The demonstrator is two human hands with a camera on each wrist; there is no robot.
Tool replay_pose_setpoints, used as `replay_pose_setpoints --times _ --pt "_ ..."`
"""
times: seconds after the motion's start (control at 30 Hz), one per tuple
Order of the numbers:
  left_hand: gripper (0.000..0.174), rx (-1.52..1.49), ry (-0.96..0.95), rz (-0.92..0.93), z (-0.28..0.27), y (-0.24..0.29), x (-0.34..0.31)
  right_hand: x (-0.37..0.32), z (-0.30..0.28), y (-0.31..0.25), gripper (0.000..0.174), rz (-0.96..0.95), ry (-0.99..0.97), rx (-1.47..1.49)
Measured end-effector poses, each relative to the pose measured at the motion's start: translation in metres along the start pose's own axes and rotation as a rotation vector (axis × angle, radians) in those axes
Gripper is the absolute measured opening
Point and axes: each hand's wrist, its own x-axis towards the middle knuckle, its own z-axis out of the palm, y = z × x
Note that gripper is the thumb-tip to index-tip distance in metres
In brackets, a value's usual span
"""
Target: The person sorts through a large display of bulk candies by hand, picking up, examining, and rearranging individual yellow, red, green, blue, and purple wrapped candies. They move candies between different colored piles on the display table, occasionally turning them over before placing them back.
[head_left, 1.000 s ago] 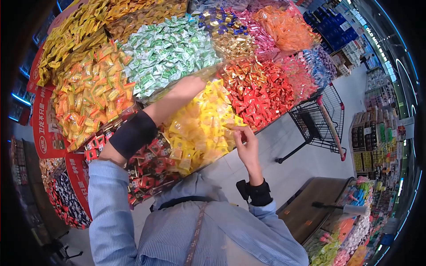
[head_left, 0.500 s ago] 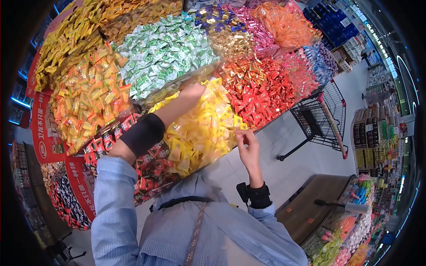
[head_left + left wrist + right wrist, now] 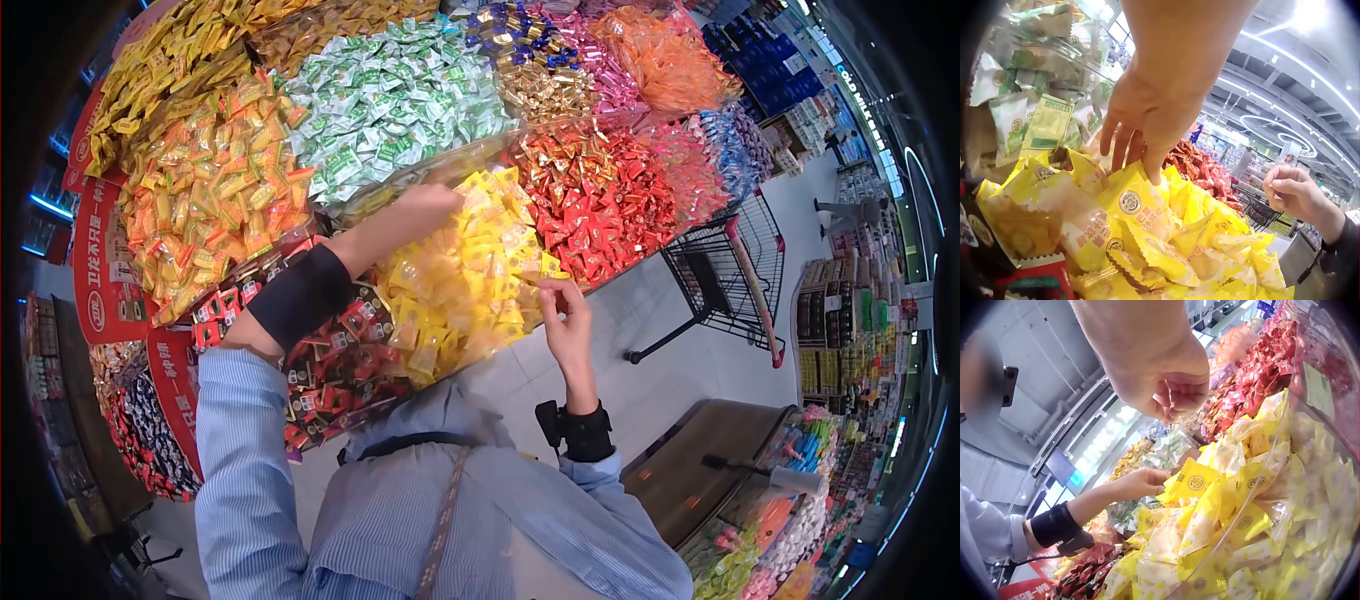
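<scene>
We count four fingers (image 3: 1124, 140) of the left hand (image 3: 432, 198), loosely straight, their tips touching one glossy yellow packet (image 3: 1132, 200) with saw-toothed crimped ends. It lies at the far edge of the single heap of yellow packets (image 3: 470, 285), too many to count. The right hand (image 3: 568, 322) is at the heap's near edge, by the curved clear plastic wall (image 3: 1270, 459). Its fingers are curled, and we cannot tell whether they pinch anything.

My left arm (image 3: 372, 240) stretches far forward, and my left hand (image 3: 432, 198) points downward with its fingers nearly straight and slightly spread. My right hand (image 3: 567, 318) is raised nearer my chest, its fingers curled in against the thumb.
</scene>
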Motion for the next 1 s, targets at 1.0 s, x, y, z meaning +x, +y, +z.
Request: replay_pose_setpoints --times 1.0 --pt "0.025 -0.263 0.065 -0.317 -0.006 0.026 0.051 -0.007 -0.004 -0.007 0.010 0.025 0.018 -0.018"
